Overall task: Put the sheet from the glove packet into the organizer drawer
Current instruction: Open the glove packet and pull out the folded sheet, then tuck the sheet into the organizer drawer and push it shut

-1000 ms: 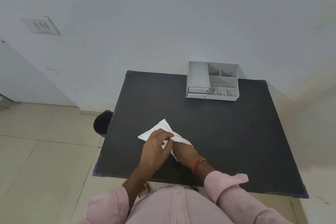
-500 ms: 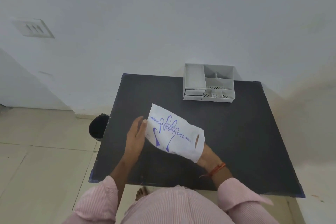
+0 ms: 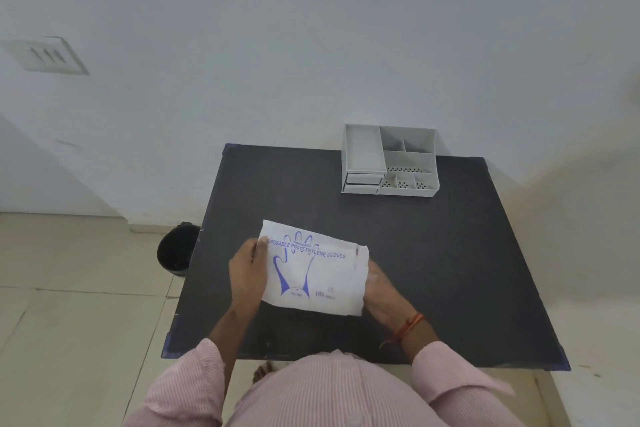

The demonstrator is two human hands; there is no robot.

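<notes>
Counter (image 3: 450, 270): carrying the organizer at its far edge.
Organizer (image 3: 408, 163): sitting with its drawer (image 3: 362, 184) looking nearly closed, well apart from the packet.
Glove packet (image 3: 313, 270): being held flat above the near counter, printed side up.
Hands: left hand (image 3: 247, 274) gripping the left edge; right hand (image 3: 384, 291) supporting the right edge.
Progress: just starting; no sheet is out yet, and the drawer needs opening.

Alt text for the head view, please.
A person holds a white glove packet printed with a blue hand, left hand and right hand gripping opposite edges above a black table. A grey organizer stands at the far edge.
</notes>
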